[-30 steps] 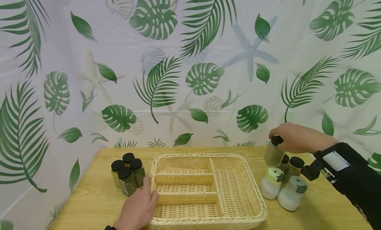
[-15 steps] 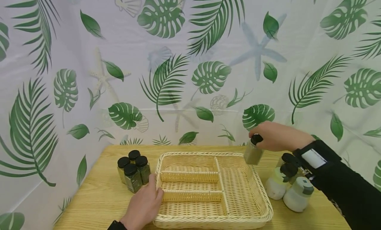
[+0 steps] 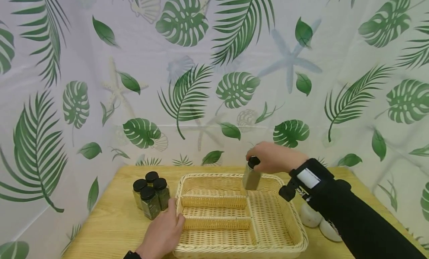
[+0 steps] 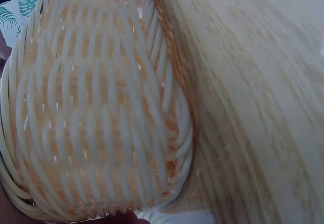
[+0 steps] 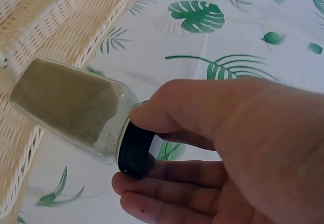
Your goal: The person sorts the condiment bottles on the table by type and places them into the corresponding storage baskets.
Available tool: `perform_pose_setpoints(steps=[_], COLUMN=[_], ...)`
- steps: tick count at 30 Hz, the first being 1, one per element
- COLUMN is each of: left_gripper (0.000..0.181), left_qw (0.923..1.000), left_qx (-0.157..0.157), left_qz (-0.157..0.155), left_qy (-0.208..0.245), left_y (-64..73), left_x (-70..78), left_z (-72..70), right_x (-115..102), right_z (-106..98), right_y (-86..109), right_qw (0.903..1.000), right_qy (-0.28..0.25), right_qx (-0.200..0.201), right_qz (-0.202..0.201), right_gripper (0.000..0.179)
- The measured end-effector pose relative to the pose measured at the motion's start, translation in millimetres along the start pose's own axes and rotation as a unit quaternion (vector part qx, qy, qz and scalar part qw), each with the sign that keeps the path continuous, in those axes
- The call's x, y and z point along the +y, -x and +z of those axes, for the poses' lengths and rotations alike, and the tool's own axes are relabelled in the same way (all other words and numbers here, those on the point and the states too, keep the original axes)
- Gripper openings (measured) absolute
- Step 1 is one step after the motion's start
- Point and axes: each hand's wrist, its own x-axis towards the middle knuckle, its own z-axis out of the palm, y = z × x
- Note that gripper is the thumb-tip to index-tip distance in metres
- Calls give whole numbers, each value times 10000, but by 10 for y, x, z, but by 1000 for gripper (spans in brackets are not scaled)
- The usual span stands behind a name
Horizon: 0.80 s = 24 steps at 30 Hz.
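A: What has moved?
B: The right hand [image 3: 276,156] and its jar [image 3: 251,179] have gone left. Half a second ago they were by the basket's [image 3: 241,248] back right corner. Now they are at its back, near the end of the long divider [image 3: 253,225].

A: Is that hand holding tight?
B: Yes, its thumb and fingers pinch the black lid [image 5: 135,148]. The jar hangs tilted below. I can't tell if it touches the basket.

A: And the left hand [image 3: 162,231]?
B: It grips the basket's left side.

A: What is under and around them?
B: Under both hands is a yellow wood table [image 3: 104,223]. Behind the right grip hangs a white cloth [image 3: 201,147] with green leaves, shells and starfish.

A: What's in the jar?
B: It is clear, with grey-brown powder inside.

A: Any more?
B: Four jars [image 3: 151,208] with black lids stand close together just beyond the left grip. Right of the right grip and nearer the person, two white things [image 3: 310,216] peek out by the black sleeve [image 3: 355,218].

A: Any words?
B: There's a white patch [image 3: 308,178] on the right wrist, but it's too blurry to read.
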Motion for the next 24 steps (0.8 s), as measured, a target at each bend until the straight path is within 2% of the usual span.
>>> perform_pose_setpoints(steps=[14, 24], left_gripper=[56, 55], left_qw=[9997, 9997], left_qx=[-167, -201], left_qz=[19, -13], left_qy=[176, 163], left_y=[-5, -1], left_x=[-19, -44], left_z=[-3, -1], right_x=[-346, -546], right_z=[59, 244], right_y=[-390, -672], right_qw=[9991, 9986], right_qy=[213, 42], right_qx=[-19, -176], right_qz=[-375, -500], right_gripper=[14, 9])
